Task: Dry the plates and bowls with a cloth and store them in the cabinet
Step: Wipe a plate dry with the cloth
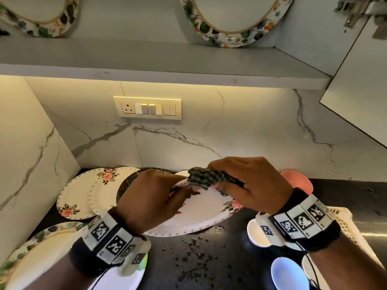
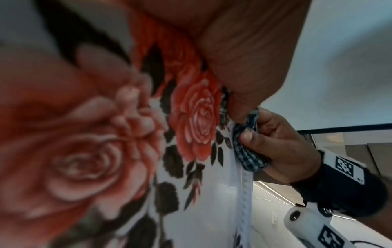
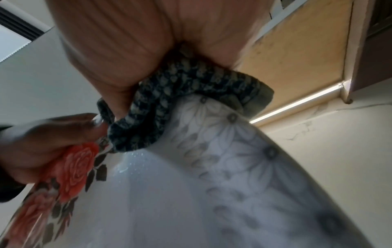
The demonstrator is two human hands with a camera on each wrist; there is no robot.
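A white plate with red roses is held tilted above the black counter. My left hand grips its left rim by a rose print. My right hand holds a dark checked cloth bunched over the plate's far rim. The right wrist view shows the cloth wrapped over the rim, the wet plate face below it and my left hand at the left. In the left wrist view my right hand pinches the cloth against the plate edge.
Two rose plates and a dark plate lie at the back left, a leaf-rimmed plate at front left. A pink bowl, white bowls and a cream basket are on the right. Water drops dot the counter. Two plates stand on the open shelf above.
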